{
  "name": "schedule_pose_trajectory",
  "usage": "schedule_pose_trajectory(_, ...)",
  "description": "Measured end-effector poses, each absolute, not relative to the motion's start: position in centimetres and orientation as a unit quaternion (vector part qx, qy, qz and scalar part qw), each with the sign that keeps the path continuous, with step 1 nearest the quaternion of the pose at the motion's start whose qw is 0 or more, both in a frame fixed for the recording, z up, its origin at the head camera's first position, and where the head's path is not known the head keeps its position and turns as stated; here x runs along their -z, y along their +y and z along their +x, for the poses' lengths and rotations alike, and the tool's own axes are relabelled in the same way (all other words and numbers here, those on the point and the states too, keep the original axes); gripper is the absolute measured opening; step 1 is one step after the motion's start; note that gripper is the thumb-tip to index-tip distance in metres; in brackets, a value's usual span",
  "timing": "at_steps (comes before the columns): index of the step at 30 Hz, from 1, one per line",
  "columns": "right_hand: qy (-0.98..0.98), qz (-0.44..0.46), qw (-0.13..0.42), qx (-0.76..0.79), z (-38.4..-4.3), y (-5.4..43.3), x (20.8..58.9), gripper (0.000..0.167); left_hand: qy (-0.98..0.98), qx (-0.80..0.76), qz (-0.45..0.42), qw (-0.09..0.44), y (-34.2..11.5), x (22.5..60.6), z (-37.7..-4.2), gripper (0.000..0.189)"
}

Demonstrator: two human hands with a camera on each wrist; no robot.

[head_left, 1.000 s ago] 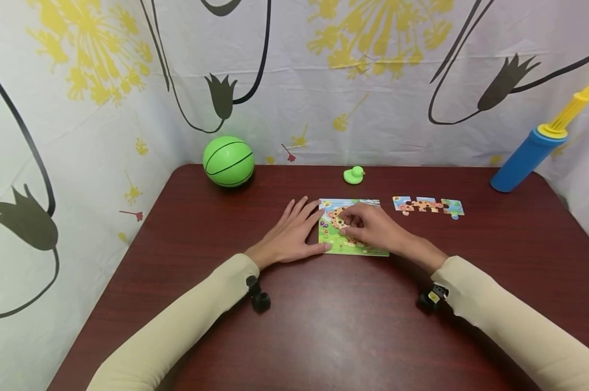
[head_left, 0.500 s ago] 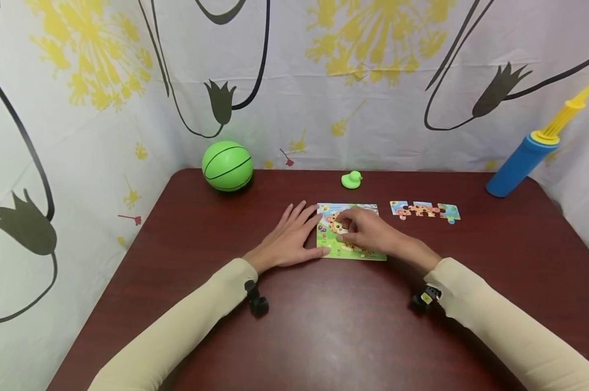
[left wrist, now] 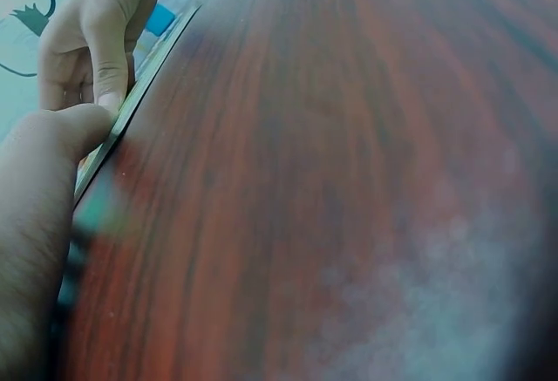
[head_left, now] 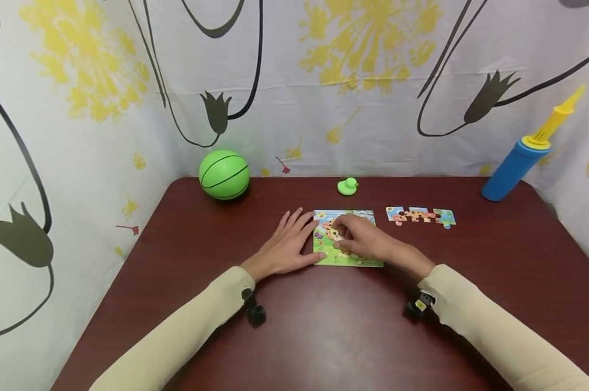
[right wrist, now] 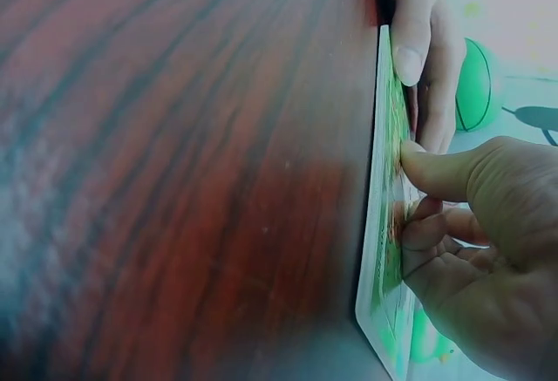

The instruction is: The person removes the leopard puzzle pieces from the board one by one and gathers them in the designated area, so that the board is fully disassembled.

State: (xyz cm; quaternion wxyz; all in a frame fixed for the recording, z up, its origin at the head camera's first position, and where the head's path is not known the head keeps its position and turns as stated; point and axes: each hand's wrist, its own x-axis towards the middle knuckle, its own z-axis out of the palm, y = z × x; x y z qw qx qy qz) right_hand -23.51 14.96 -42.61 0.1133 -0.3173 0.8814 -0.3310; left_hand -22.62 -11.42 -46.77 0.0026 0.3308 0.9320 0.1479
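A jigsaw puzzle (head_left: 327,257) with a spotted cartoon animal on green ground lies flat on the table. Along its left side, my left hand (head_left: 286,247) spreads its fingers, the thumb resting on the lower left corner. Over the middle of the puzzle, my right hand (head_left: 365,237) curls its fingers and pinches a puzzle piece against the face; the piece's outline is mostly hidden. In the right wrist view its thumb (right wrist: 436,172) and bent fingers press onto the picture from two sides. Loose puzzle pieces (head_left: 419,215) lie in a row to the right.
Behind the puzzle sits a small green toy duck (head_left: 348,186). A green ball (head_left: 224,175) stands at the back left and a blue and yellow hand pump (head_left: 514,165) at the back right. Patterned cloth (head_left: 284,81) hangs behind the dark red table (head_left: 294,331).
The head view has tilted slightly, so everything sits lower in the frame. Both hands keep nearly the same places on the puzzle, and the loose pieces have not moved.
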Motion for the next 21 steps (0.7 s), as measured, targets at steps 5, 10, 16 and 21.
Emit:
schedule_pose_trajectory(5,0.880,-0.313,0.112,0.338,-23.37,14.84,42.71,0.037,0.934,-0.144,0.326,0.004,-11.44,46.65,-22.46,0.090)
schedule_pose_trajectory(10,0.884,-0.296,0.115,0.343,-23.52,14.75,42.85,0.037,0.935,-0.140,0.327,0.004,-11.45,46.83,-22.64,0.090)
schedule_pose_trajectory(16,0.878,-0.294,0.094,0.365,-23.73,15.00,42.70,0.028,0.935,-0.143,0.325,0.006,-11.41,46.79,-22.73,0.091)
schedule_pose_trajectory(21,0.871,-0.291,0.070,0.390,-23.73,15.01,42.76,0.016,0.934,-0.148,0.324,0.012,-11.51,46.67,-22.69,0.091)
